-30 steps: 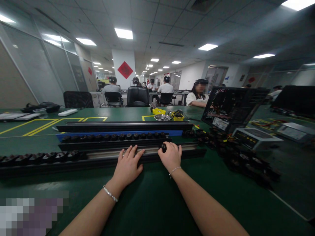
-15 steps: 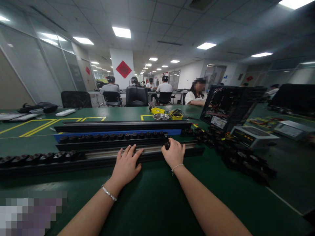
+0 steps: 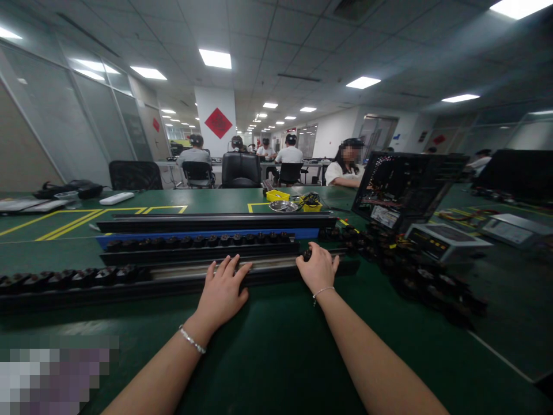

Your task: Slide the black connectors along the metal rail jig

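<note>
Across the near side of the green table runs a long black rail [image 3: 276,262] with a pale metallic channel. My left hand [image 3: 222,291] rests on its middle stretch, fingers spread and holding nothing. At the rail's right part, my right hand [image 3: 318,270] has its thumb and fingers closed round a small black round part [image 3: 307,255], mostly covered by the fingers. Several black round parts [image 3: 73,278] sit in a row in the rail's left portion. Just behind lies a second black rail [image 3: 207,253] with another row of such parts [image 3: 224,239] along it.
Beyond are a blue strip [image 3: 306,233] and a further black rail [image 3: 216,222]. To the right lie a pile of black parts [image 3: 427,276], a power supply unit [image 3: 447,241] and an open computer case [image 3: 406,184]. A metal dish [image 3: 283,206] and yellow bins [image 3: 277,196] stand farther back.
My right hand has shifted a little to the right along the rail, with the small black round part in its fingers. My left hand has stayed in place.
</note>
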A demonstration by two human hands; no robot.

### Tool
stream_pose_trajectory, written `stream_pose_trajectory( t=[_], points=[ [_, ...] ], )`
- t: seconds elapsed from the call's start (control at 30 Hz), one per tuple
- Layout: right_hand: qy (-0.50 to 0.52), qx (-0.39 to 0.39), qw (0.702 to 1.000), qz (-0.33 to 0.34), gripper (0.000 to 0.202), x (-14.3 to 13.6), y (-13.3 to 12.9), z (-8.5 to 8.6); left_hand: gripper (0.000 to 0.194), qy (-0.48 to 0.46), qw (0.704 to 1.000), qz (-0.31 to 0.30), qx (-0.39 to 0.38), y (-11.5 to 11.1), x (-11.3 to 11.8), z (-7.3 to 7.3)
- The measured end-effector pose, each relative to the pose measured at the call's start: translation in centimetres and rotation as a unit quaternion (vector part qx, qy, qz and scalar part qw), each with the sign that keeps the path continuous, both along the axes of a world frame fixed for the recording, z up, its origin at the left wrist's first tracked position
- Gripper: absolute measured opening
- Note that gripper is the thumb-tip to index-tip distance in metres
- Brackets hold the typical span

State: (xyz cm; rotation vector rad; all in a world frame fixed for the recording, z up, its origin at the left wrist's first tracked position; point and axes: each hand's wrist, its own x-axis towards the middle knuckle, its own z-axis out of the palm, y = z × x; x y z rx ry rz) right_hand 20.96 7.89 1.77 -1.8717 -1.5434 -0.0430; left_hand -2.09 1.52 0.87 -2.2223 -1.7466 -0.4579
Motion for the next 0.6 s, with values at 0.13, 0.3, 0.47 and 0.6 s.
stream_pose_trajectory(
  t=[0.13, 0.3, 0.47, 0.6],
  points=[
    [0.002, -0.002, 1.0, -0.01, 0.044, 0.8, 0.3, -0.1, 0.054, 0.002, 1.0, 0.001, 0.001, 0.0, 0.0, 0.0],
    [0.003, -0.005, 1.0, -0.026, 0.045, 1.5, 0.5, 0.0, 0.051, 0.001, 1.0, -0.005, 0.007, 0.0, -0.1, -0.1],
    [0.0, 0.006, 0.998, -0.067, 0.048, 2.6, 0.8, 0.0, 0.037, 0.004, 1.0, 0.0, 0.026, 0.1, 0.0, 0.0],
    [0.004, 0.015, 0.994, -0.108, 0.049, 4.1, 1.2, -0.2, 0.035, 0.01, 1.0, 0.001, 0.03, 0.2, 0.0, -0.1]
  ],
)
